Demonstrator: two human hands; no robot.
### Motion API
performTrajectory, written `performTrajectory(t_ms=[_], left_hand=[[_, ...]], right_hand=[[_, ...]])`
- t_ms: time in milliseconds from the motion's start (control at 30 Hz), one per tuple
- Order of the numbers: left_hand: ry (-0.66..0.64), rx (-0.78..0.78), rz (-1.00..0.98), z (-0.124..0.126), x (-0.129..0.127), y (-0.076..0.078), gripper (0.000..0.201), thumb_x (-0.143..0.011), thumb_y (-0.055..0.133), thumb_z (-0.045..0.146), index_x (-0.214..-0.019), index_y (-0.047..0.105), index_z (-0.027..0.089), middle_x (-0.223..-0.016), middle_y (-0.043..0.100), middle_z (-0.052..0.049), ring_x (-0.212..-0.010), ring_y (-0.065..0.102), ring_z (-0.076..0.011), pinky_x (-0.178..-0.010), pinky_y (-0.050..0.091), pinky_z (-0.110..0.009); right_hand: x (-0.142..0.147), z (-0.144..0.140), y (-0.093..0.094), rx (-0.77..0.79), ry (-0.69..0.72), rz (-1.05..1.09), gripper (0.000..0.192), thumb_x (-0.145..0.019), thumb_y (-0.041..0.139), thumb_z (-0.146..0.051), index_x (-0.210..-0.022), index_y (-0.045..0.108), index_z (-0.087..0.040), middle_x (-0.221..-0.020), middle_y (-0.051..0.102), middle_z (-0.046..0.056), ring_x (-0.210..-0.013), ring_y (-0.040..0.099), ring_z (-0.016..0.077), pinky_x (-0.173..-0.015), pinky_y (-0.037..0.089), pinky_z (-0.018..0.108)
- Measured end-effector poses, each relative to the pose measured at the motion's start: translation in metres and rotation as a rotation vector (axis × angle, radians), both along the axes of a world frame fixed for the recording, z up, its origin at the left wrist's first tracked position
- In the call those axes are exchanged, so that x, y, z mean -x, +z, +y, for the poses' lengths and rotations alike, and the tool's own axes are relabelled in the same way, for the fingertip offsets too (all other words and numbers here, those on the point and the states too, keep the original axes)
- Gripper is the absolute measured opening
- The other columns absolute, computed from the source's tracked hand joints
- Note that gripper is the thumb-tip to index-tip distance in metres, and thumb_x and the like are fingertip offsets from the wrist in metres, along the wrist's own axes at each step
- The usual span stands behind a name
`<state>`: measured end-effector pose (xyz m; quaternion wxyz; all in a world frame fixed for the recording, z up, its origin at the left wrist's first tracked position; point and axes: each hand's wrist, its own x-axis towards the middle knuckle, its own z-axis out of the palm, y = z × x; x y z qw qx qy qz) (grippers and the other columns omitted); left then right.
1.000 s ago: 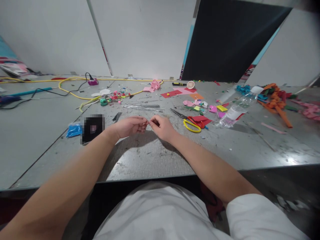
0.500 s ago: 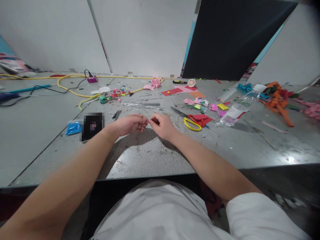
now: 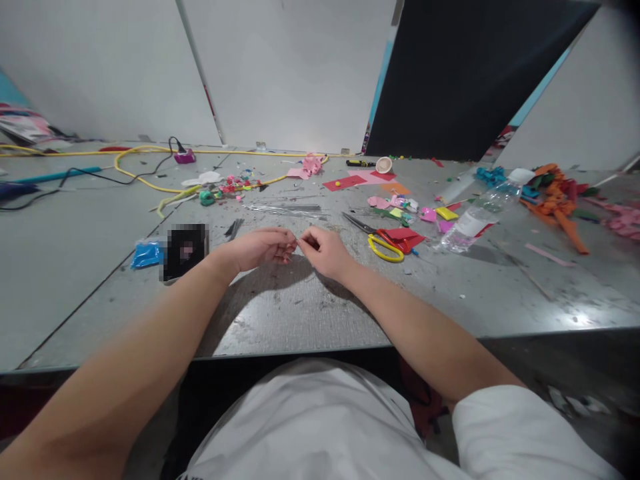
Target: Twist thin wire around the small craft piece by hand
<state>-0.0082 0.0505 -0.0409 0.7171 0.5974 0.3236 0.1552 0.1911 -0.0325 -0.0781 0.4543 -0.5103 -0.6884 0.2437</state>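
My left hand [image 3: 265, 247] and my right hand [image 3: 324, 251] meet fingertip to fingertip above the grey table [image 3: 300, 320]. Both are closed in a pinch, and whatever lies between the fingers is too small to make out. Just beyond them lies a bundle of thin metal wires [image 3: 285, 210]. Short dark strips [image 3: 234, 229] rest behind my left wrist. To the right of my right hand are scissors [image 3: 385, 247] with red and yellow handles, partly over a red paper piece [image 3: 405, 237].
A blurred dark object [image 3: 186, 252] and a blue packet [image 3: 147, 254] lie left. A clear bottle [image 3: 470, 223] lies tilted at right, near orange strips [image 3: 553, 200]. Behind are a yellow cable [image 3: 143, 179], a utility knife [image 3: 360, 163] and coloured scraps [image 3: 345, 183].
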Motion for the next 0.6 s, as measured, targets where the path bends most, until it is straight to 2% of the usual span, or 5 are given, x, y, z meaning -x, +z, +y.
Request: performTrajectory(t_ms=[600], left_hand=[[0.013, 0.011, 0.031, -0.0018, -0.0017, 0.0012, 0.025, -0.073, 0.09, 0.035, -0.078, 0.071, 0.019, -0.078, 0.063, 0.0, -0.073, 0.063, -0.0143, -0.073, 0.056, -0.029]], right_hand=[[-0.0003, 0.0001, -0.0027, -0.006, 0.0, 0.001, 0.02, -0.098, 0.059, -0.038, -0.086, 0.059, -0.023, -0.074, 0.062, -0.001, -0.068, 0.051, 0.0159, -0.069, 0.04, 0.032]])
